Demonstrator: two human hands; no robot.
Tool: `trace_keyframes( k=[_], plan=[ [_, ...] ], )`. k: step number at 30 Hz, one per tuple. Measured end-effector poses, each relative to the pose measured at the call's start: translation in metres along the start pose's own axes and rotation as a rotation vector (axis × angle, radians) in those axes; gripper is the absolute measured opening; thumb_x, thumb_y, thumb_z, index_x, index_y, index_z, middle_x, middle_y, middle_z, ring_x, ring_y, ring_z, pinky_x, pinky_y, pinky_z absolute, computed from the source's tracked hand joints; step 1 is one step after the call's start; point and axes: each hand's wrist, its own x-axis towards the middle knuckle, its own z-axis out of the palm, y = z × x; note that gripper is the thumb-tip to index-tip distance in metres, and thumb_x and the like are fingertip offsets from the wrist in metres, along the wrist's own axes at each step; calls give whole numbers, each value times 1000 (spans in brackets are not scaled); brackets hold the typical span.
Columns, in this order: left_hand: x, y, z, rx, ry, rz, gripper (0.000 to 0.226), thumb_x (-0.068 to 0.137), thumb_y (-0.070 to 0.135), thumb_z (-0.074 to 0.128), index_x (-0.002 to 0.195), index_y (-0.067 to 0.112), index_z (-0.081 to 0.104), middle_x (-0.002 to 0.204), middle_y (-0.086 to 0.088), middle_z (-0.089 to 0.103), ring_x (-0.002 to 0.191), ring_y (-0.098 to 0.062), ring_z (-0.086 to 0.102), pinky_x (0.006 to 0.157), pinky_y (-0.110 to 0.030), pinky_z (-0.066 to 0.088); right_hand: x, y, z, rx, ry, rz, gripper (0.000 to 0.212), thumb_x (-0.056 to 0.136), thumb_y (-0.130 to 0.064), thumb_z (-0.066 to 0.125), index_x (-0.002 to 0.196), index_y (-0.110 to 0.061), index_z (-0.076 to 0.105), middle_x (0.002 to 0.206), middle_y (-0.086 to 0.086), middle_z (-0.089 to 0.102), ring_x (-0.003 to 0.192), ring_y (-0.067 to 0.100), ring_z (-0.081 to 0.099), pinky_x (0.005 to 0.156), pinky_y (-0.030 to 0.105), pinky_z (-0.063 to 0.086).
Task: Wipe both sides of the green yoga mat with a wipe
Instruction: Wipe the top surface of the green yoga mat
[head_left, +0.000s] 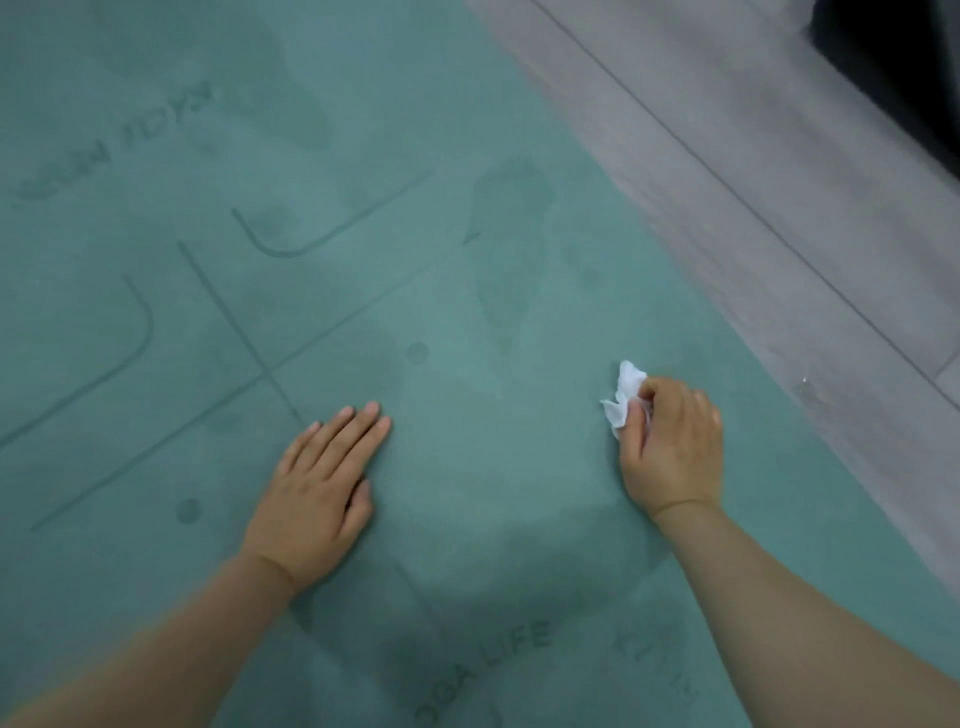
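Both bare forearms reach forward. The left hand (317, 499) lies flat, palm down, fingers straight and together. The right hand (672, 449) is curled, its fingers closed in a pinching grip, knuckles up.

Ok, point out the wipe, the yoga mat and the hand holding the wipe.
wipe (625, 397), head view, on the crumpled white part sticking out past the fingers.
yoga mat (467, 291), head view, on bare green surface.
right hand (675, 447), head view, on the back of the hand.

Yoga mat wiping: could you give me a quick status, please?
Left hand flat on green yoga mat. Right hand grips wipe on mat. Nothing in the way.
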Motion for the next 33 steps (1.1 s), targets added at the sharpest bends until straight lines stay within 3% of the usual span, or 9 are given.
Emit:
trace_keyframes(
  k=[4,17,19,23,28,33],
  plan=[
    [-1,-10,4,42,21,100,66,84,28,41,149,15,41,158,-1,34,146,-21,31,120,-43,21,2,1,2,-14,-12,-11,28,86,-30,35,89,-9,53,82,13,54,74,35,47,69,42,35],
    [-4,-4,10,61,63,26,65,82,28,42,145,16,47,154,-2,42,141,-24,38,119,-43,23,3,0,-1,-40,-51,-10,27,87,-31,32,88,-13,51,82,8,53,74,32,46,69,40,33],
    [-17,2,13,27,119,-134,62,83,30,41,143,17,49,152,-3,45,139,-28,39,117,-43,22,4,-2,-2,-48,-34,-28,26,86,-30,33,87,-12,52,82,10,54,73,33,47,68,40,34],
    [-77,52,41,-129,254,-660,65,84,34,37,145,12,46,153,-9,41,142,-32,33,114,-51,28,4,-1,-5,-36,-20,-47,19,82,-24,41,88,-10,53,82,15,58,77,37,51,69,43,38],
    [-100,138,82,-235,360,-941,66,84,29,37,143,3,46,151,-15,43,140,-31,33,115,-45,20,3,-4,-7,0,-18,-54,25,81,-27,37,90,-10,53,87,17,60,84,39,52,74,43,39],
    [-92,157,85,-307,533,-1153,71,82,33,36,145,0,42,152,-15,42,141,-32,37,118,-38,16,2,-1,-9,55,5,-97,28,79,-27,38,92,-8,54,91,21,61,85,42,55,74,45,41]
  ],
)
